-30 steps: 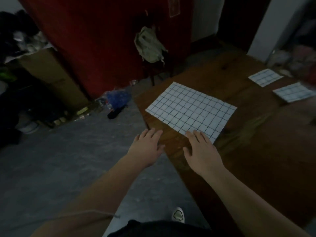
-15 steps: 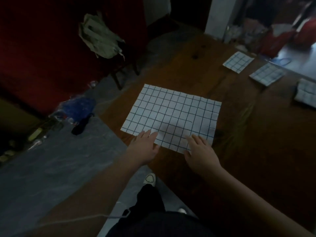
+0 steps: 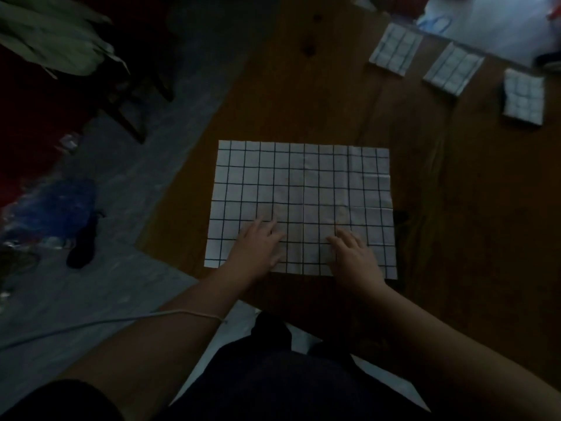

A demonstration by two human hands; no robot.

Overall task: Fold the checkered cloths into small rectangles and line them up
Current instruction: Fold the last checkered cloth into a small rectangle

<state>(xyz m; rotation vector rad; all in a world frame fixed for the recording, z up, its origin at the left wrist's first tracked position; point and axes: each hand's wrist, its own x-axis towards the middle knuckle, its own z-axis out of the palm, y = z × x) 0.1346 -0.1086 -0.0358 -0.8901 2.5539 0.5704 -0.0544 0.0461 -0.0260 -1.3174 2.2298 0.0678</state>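
Left fingers (image 3: pixel 267 227): straight and held together, lying flat on the cloth, gripping nothing.
Right fingers (image 3: pixel 344 237): straight, slightly spread, flat on the cloth, gripping nothing.
Left hand (image 3: pixel 253 252): palm down on the near left part of the cloth, heel over its near edge.
Right hand (image 3: pixel 356 259): palm down on the near right part, heel over the same edge; the two hands are apart.
Forearms: bare, reaching in from the bottom of the view. A thin white cord (image 3: pixel 136 319) crosses the left one.
Cloth (image 3: pixel 303 183): white with a dark grid, spread open and flat, faint creases showing. It lies near the table's near left corner.
Table (image 3: pixel 303 101): dark brown wood with dark knots on its far part.
Folded cloth A (image 3: pixel 394 50): small checked rectangle at the far right of the table.
Folded cloth B (image 3: pixel 452 68): same kind, just right of A, not touching it.
Folded cloth C (image 3: pixel 522 97): same kind, right of B, slightly nearer.
Floor (image 3: pixel 136 177): grey and dim, left of the table.
Green bag (image 3: pixel 54 41): far left, above dark chair legs (image 3: pixel 130 120).
Blue bag (image 3: pixel 60 205): crumpled on the floor, with a dark item (image 3: pixel 83 241) just beside it.
Light: low; the far right corner is brighter and blurred.
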